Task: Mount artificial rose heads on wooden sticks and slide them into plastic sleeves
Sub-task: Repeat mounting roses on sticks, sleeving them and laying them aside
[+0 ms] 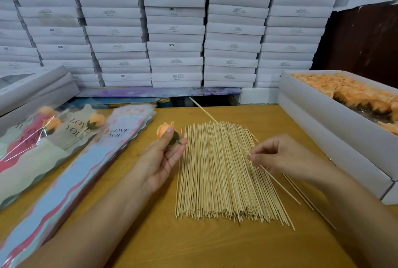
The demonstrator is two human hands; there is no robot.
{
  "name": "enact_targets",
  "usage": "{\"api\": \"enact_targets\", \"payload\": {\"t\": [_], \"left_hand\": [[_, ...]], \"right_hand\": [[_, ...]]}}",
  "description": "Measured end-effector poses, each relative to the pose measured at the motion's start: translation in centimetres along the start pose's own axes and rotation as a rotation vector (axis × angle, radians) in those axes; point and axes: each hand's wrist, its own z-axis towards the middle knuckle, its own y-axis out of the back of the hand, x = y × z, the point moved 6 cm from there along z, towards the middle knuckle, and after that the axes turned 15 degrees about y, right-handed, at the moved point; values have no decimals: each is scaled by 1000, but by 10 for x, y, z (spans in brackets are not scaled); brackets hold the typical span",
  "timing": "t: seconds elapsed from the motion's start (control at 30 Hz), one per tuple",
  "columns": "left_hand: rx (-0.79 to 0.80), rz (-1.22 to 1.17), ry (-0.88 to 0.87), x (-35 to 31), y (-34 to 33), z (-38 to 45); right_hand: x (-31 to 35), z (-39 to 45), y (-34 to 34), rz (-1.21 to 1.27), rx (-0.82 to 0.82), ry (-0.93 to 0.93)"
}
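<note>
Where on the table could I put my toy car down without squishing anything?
Bare table shows near the front edge, between the sleeve stack and the stick pile, under the left forearm. Another bare strip lies beyond the sticks, toward the stacked boxes. The left side and the rose box side are crowded.

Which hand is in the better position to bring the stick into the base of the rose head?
The right hand, probably. It already pinches one wooden stick lifted over the stick pile, while the left hand holds the rose head with its green base facing right.

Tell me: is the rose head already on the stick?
No: the left hand holds the rose head apart from the stick pinched by the right hand.
</note>
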Motion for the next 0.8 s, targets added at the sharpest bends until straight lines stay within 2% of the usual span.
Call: {"api": "enact_targets", "payload": {"t": [0.4, 0.8], "left_hand": [[10, -44, -49, -15, -8, 4], [22, -101, -57, -2, -6, 11]], "right_hand": [[-4, -3, -8, -124, 177, -3], [-11, -4, -11, -148, 184, -24]]}}
